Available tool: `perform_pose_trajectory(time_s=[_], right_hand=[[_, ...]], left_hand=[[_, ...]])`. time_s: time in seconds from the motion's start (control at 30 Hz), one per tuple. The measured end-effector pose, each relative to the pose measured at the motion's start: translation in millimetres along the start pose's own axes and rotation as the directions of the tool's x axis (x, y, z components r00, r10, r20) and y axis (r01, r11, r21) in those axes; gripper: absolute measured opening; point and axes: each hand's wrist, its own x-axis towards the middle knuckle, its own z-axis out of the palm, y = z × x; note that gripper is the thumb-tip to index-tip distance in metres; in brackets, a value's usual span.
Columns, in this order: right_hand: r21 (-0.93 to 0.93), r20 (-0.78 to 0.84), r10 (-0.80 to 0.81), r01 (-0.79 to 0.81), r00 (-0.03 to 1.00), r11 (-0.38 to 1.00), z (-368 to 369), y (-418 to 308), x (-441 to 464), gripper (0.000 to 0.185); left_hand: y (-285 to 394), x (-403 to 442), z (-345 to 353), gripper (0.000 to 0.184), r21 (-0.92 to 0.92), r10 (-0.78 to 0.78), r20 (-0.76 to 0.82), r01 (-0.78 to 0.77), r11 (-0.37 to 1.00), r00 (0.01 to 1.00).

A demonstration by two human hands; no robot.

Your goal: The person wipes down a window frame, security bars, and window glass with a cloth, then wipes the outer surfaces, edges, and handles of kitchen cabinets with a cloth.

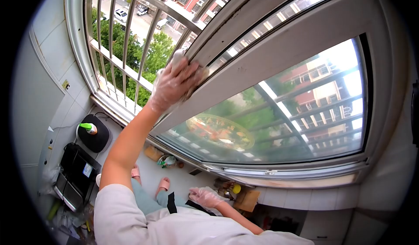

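Note:
My left hand [174, 82], in a clear plastic glove, reaches up to the upright edge of the sliding window sash [279, 57]. Its fingers are bent over a pale, wet-looking cloth [178, 58], pressed against the frame; part of the cloth is hidden under the palm. Lower down, my right hand [207, 197] hangs near my waist, also in a clear glove. Its fingers are curled together, and I see nothing held in them. A black strap [198, 207] lies beside this hand. The window glass [270, 118] carries an oval decal [220, 131].
Metal bars [126, 44] stand outside the open window section. Below at left are a black stool-like seat [94, 133] with a green-topped bottle [88, 128] and a black appliance [80, 170]. A cardboard box [247, 200] sits under the sill, and small items lie near my pink slippers [163, 184].

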Motion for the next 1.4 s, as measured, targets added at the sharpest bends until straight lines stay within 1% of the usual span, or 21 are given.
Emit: perform_pose_trajectory(time_s=[0.1,0.17,0.23,0.3,0.37,0.4,0.47,0.53,0.63,0.77,0.83,0.9,1.0,1.1,1.13,1.17,1.2,1.23,1.27,1.37,1.4], right_hand=[[0.02,0.005,-0.006,0.006,1.0,1.0,2.4,7.6,3.6,0.046],[0.05,0.001,-0.022,0.022,1.0,0.999,1.0,7.5,3.3,0.046],[0.057,-0.018,-0.016,0.017,1.0,0.998,-0.3,8.1,4.0,0.046],[0.097,-0.024,-0.017,0.019,1.0,0.995,0.9,15.0,6.9,0.045],[0.138,-0.018,-0.001,0.004,1.0,0.99,1.7,25.9,13.3,0.046],[0.16,-0.009,0.008,-0.007,1.0,0.987,0.7,25.0,11.7,0.046],[0.116,-0.027,0.005,-0.002,1.0,0.993,-9.1,26.7,11.3,0.046],[0.161,-0.087,-0.019,0.033,0.996,0.986,3.4,48.4,13.6,0.045],[0.065,-0.042,0.011,-0.008,0.999,0.998,-5.6,46.7,11.5,0.04],[0.061,0.039,0.01,-0.013,0.999,0.998,-1.3,45.2,20.7,0.035],[0.089,0.027,-0.017,0.014,1.0,0.996,3.3,45.7,26.0,0.032],[0.078,-0.004,-0.032,0.033,0.999,0.996,8.3,48.0,30.7,0.032],[0.069,0.031,-0.021,0.019,0.999,0.997,2.0,35.0,34.2,0.033],[0.059,0.078,0.009,-0.014,0.997,0.998,-7.5,27.6,35.4,0.036],[0.098,0.067,0.015,-0.022,0.998,0.995,-7.6,28.3,35.1,0.037],[0.139,0.054,0.022,-0.03,0.998,0.99,-7.6,28.5,34.7,0.038],[0.151,0.056,0.02,-0.028,0.998,0.988,-8.6,27.6,34.8,0.038],[0.164,0.06,0.017,-0.027,0.998,0.986,-9.9,27.1,34.2,0.039],[0.179,0.065,0.016,-0.027,0.998,0.984,-9.3,27.2,32.7,0.039],[0.163,0.058,0.002,-0.011,0.998,0.987,2.9,45.9,38.4,0.041],[0.161,0.034,-0.008,0.002,0.999,0.987,3.5,45.4,37.4,0.041]], left_hand=[[-5.7,49.3,4.2,0.046,0.068,0.021,-0.073,-0.016,0.998,0.997],[2.0,104.7,-10.5,0.055,-0.064,-0.013,-0.305,-0.007,0.998,0.952],[6.7,162.6,-40.5,0.047,-0.053,0.04,-0.338,-0.061,0.997,0.94],[1.8,215.9,-50.6,0.056,-0.065,0.124,-0.497,-0.179,0.982,0.859],[4.4,229.6,-53.4,0.065,-0.096,0.09,-0.592,-0.181,0.979,0.801],[11.6,225.8,-57.2,0.065,-0.126,0.013,-0.58,-0.106,0.986,0.814],[14.8,205.2,-55.2,0.061,-0.346,-0.181,-0.413,0.03,0.938,0.893],[6.0,145.5,-34.0,0.051,-0.158,-0.269,-0.248,0.235,0.959,0.931],[-12.9,67.7,-0.1,0.053,0.076,-0.169,-0.258,0.194,0.978,0.951],[-14.7,-10.9,35.7,0.058,-0.076,-0.142,-0.357,0.122,0.99,0.923],[-6.2,-58.0,45.6,0.055,-0.039,-0.326,-0.175,0.324,0.945,0.929],[-6.2,-94.8,51.2,0.051,0.049,-0.292,-0.159,0.303,0.952,0.943],[5.1,-139.7,52.9,0.052,-0.059,-0.478,-0.017,0.476,0.877,0.878],[9.3,-177.3,56.1,0.047,-0.184,-0.535,0.006,0.527,0.83,0.845],[20.5,-177.6,55.3,0.036,-0.327,-0.674,-0.027,0.631,0.704,0.738],[25.9,-182.9,59.0,0.033,-0.618,-0.821,-0.035,0.634,0.466,0.57],[31.7,-180.9,59.6,0.03,-0.838,-0.923,0.03,0.514,0.186,0.384],[36.5,-180.6,58.3,0.026,-0.952,-0.965,0.158,0.293,-0.093,0.207],[42.7,-177.7,61.0,0.025,-0.928,-0.98,0.073,0.372,0.0,0.183],[46.5,-164.1,61.5,0.036,-0.898,-0.97,0.035,0.434,0.075,0.242],[46.4,-158.3,56.4,0.045,-0.806,-0.961,0.061,0.581,0.112,0.27]])
